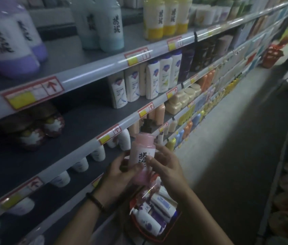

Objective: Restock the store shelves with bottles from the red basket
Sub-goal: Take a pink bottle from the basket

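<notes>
You have the pink bottle [142, 149] upright in both hands, pump end up, long axis near vertical. Your left hand [120, 172] curls its fingers round the bottle's left side and your right hand [168, 165] grips the right. It hangs above the red basket [133, 220] (several bottles lie in it). The shelf [72, 126] lies up and leftward, nearer your left hand.

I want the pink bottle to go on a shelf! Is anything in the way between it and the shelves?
Nothing visible is. The left hand and right hand hold the pink bottle in front of the shelves. The shelf just above it has a wide bare stretch between the dark bottles and the white bottles.
</notes>
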